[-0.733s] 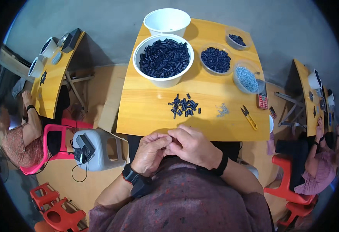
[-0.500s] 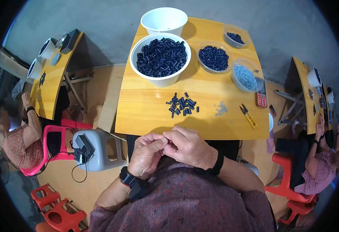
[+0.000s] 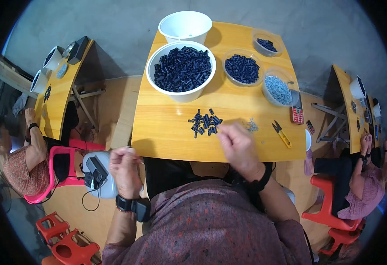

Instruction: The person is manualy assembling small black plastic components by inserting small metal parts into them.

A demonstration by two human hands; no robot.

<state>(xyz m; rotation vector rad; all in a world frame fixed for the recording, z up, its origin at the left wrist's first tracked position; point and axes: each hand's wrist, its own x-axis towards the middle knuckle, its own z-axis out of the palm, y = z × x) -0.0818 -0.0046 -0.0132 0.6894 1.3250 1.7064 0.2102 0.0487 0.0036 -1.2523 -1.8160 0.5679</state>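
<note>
My left hand is off the table's front left corner, its fingers drawn together; whatever they pinch is too small and blurred to name. Above the front edge, my right hand has thumb and fingers closed, with fingertips beside a loose pile of small black tube-shaped pieces. Anything in that pinch is hidden by the fingers. Just beyond the right hand lies a scatter of small silvery pins or screws. Yellow-handled thread snips rest further right on the wooden table.
A white tub full of black pieces stands at the back, before another white tub. Clear bowls hold black pieces and bluish metal bits. A red phone lies at the right edge. People work at side tables.
My hands were together in front of my chest and have parted. The left went left past the table corner; the right went forward and right, over the table's front edge near the pile.
</note>
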